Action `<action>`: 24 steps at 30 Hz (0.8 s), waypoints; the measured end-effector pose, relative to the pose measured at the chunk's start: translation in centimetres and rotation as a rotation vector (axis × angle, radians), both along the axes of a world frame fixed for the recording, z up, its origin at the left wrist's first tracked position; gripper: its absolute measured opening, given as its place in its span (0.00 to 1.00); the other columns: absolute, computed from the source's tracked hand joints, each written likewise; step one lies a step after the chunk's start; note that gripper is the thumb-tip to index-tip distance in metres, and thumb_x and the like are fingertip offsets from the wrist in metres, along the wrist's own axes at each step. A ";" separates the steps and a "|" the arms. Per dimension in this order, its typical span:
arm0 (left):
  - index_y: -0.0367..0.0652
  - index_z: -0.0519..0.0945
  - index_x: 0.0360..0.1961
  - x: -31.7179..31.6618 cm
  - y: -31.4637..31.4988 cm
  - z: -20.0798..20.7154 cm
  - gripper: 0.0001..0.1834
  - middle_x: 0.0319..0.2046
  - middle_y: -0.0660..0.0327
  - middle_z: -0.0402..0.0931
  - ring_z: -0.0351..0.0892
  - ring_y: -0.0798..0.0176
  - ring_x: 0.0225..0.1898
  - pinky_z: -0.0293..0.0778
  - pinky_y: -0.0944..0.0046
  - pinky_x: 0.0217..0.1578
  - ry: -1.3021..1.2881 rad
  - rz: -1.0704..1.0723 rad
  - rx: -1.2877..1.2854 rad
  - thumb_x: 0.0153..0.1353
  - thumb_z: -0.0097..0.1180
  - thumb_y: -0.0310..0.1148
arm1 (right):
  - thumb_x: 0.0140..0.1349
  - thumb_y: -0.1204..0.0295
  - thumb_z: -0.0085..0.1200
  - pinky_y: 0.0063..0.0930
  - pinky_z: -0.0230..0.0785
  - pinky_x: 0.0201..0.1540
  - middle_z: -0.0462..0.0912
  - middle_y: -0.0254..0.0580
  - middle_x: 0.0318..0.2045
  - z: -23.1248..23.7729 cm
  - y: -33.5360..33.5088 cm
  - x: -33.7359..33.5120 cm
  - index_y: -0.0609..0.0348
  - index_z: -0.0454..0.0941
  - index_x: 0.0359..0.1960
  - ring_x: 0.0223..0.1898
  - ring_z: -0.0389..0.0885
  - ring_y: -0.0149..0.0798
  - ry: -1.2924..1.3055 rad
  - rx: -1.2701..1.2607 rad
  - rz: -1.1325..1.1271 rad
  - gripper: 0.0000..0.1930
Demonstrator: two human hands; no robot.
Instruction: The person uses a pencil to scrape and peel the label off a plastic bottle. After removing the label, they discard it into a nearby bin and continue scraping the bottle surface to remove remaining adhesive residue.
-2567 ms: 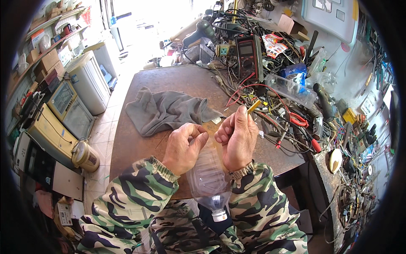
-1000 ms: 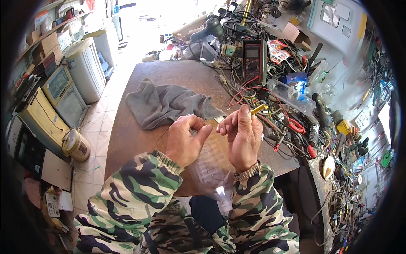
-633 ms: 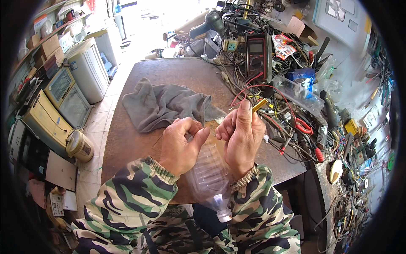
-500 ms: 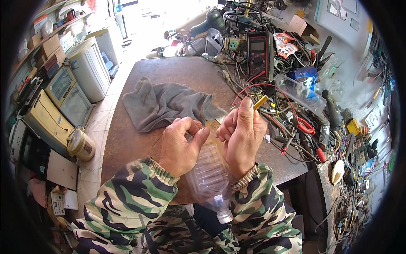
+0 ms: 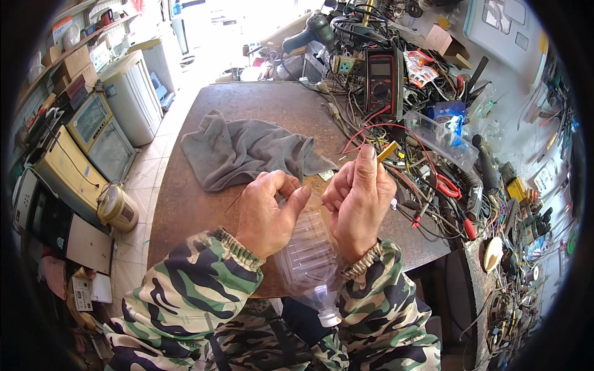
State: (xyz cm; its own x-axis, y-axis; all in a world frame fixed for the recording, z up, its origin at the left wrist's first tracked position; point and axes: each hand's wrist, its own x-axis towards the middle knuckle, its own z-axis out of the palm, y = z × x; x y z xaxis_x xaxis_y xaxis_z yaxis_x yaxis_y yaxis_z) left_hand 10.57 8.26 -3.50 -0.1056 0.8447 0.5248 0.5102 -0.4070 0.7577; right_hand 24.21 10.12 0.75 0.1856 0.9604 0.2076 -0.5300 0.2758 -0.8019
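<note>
Between my forearms a clear, ribbed plastic bottle (image 5: pixel 307 253) lies slanted, its white cap (image 5: pixel 330 317) toward my body. Over its far end my left hand (image 5: pixel 270 213) is closed in a pinch, thumb against the bent fingers. What it pinches is hidden; a thin dark strand shows beside the knuckles on the left. My right hand (image 5: pixel 362 201) is curled in a fist, thumb up, around a slim yellow stick-like piece (image 5: pixel 388 150) whose end pokes out past the thumb. Its other end cannot be seen. A crumpled grey cloth (image 5: pixel 241 151) lies just beyond my left hand.
The brown tabletop (image 5: pixel 185 229) extends under both hands. Along its right side are piled cables, a multimeter (image 5: pixel 382 80), red-handled pliers (image 5: pixel 447 185) and a clear plastic container (image 5: pixel 439 139). A heat-gun-shaped tool (image 5: pixel 309 34) lies at the back. A lidded bucket (image 5: pixel 119 208) stands on the floor at left.
My right hand has shifted slightly to the right with the yellow piece, a little farther from the left. The left hand keeps its pinch, and the bottle stays almost where it was.
</note>
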 end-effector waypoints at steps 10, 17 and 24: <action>0.34 0.83 0.32 -0.2 -0.6 0.3 0.14 0.24 0.58 0.80 0.76 0.66 0.27 0.72 0.62 0.32 -0.016 0.011 0.020 0.64 0.72 0.34 | 0.81 0.51 0.51 0.25 0.54 0.18 0.64 0.29 0.17 -0.1 -0.3 0.3 0.52 0.63 0.24 0.15 0.58 0.26 -0.008 0.004 0.059 0.27; 0.33 0.82 0.31 -0.5 -0.2 0.0 0.14 0.26 0.52 0.81 0.79 0.59 0.30 0.74 0.58 0.34 -0.022 0.046 0.041 0.65 0.69 0.34 | 0.83 0.53 0.48 0.28 0.77 0.44 0.86 0.44 0.30 0.0 -2.2 2.0 0.66 0.80 0.37 0.35 0.86 0.34 -0.267 0.042 0.115 0.26; 0.33 0.84 0.34 -1.6 -0.3 1.1 0.19 0.31 0.48 0.83 0.82 0.50 0.36 0.76 0.53 0.39 0.106 -0.052 0.118 0.66 0.69 0.43 | 0.84 0.53 0.46 0.28 0.76 0.47 0.88 0.42 0.34 -0.6 -3.6 1.6 0.70 0.84 0.37 0.37 0.84 0.31 -0.380 0.154 -0.034 0.28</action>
